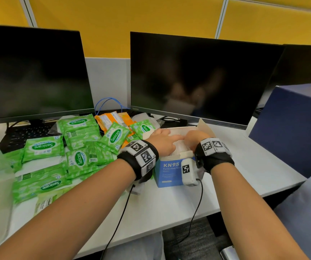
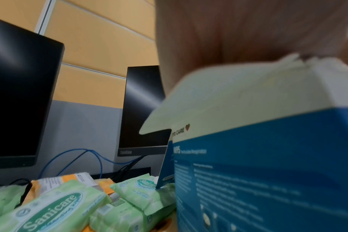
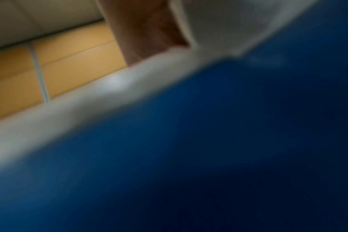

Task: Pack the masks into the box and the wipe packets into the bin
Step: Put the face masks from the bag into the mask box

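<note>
Head view: both hands sit in the open top of the blue KN95 box (image 1: 169,172), center of the desk (image 1: 244,166), near edge. Left hand (image 1: 163,140) lies over the white masks (image 1: 179,147) inside, index finger stretched out twd the right hand, other fingers loosely bent, pressing rather than pinching. Right hand (image 1: 195,138) reaches down into the box; its fingers are hidden by the box and wrist, so can't tell whether it's spread or gripping. Box flaps stand up at the far and right sides.

Left wrist view adds what head cam misses: box side panel w/ fine print up close, a white flap sticking out left, crumpled white mask material poking over the rim right under the palm. Also a blue cable (image 2: 79,157) behind the packets. Right wrist view: nearly all blur, just blue box wall, white rim, a bit of skin above; no finger detail.

Counts: 1 box. Green wipe packets (image 1: 44,147) spread on the desk left of the box, roughly 10–12, some overlapping so not exact. Orange packets (image 1: 113,118) far side of the pile, approx 2–3. Monitors (image 1: 197,76): 2 full ones, dark, plus a third edge far right. 1 keyboard (image 1: 25,134) far left. 1 dark blue bin (image 1: 291,128) to the right, well apart from the packets.
</note>
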{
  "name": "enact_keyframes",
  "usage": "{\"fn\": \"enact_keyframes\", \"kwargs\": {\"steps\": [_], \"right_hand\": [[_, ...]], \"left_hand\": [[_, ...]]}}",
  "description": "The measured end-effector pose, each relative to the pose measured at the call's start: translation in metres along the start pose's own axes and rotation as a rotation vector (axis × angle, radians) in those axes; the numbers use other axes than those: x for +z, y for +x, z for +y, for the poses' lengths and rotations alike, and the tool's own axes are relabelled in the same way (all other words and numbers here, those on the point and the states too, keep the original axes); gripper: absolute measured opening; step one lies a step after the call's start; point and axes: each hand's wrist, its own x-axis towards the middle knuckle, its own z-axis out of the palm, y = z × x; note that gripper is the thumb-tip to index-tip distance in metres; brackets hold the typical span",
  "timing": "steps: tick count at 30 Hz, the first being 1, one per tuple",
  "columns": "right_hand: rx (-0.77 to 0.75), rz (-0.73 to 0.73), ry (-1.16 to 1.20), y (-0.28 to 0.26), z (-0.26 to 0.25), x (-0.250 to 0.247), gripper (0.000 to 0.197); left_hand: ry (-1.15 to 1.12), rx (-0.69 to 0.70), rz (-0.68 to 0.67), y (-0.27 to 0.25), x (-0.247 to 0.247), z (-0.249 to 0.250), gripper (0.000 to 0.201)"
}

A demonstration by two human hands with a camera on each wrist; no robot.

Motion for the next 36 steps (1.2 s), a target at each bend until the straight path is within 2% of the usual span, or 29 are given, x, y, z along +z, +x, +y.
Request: {"fn": "enact_keyframes", "kwargs": {"steps": [3,6,8,12,17,20,23,28,30,33,35,36], "right_hand": [[-0.006,0.007,-0.025,0.006,0.002,0.007,0.038],[0.004,-0.011,-0.082,0.004,-0.006,0.007,0.038],[-0.011,0.001,-0.129,0.004,-0.011,0.007,0.035],[-0.150,0.102,-0.176,0.010,-0.011,0.020,0.030],[0.000,0.127,-0.135,0.007,-0.015,0.026,0.038],[0.001,0.171,-0.127,0.010,-0.019,0.025,0.039],[0.010,0.116,-0.211,0.011,-0.030,0.023,0.037],[-0.124,0.071,-0.332,-0.001,-0.027,0.013,0.034],[-0.133,0.067,-0.304,-0.003,-0.021,0.010,0.035],[-0.134,0.003,-0.331,0.029,-0.010,0.015,0.035],[-0.117,-0.025,-0.335,0.056,0.002,0.022,0.024],[-0.101,-0.021,-0.322,0.053,0.004,0.021,0.021]], "left_hand": [[0.043,-0.016,-0.040,0.001,-0.004,0.003,0.060],[0.091,-0.038,-0.042,0.002,-0.006,0.008,0.051],[0.058,-0.035,0.014,0.000,-0.004,0.009,0.045],[-0.067,0.050,0.153,-0.001,0.000,0.005,0.024],[-0.082,0.046,0.166,0.003,0.001,0.001,0.021],[-0.076,0.050,0.180,0.004,0.003,0.002,0.021],[-0.100,0.040,0.207,0.006,0.004,-0.001,0.025],[-0.089,0.042,0.224,0.008,0.006,-0.002,0.026],[-0.077,0.049,0.234,0.008,0.006,-0.003,0.025],[-0.062,0.055,0.235,0.008,0.006,-0.002,0.026],[-0.055,0.051,0.239,0.009,0.007,-0.002,0.023],[-0.058,0.047,0.238,0.009,0.007,-0.001,0.021]]}}
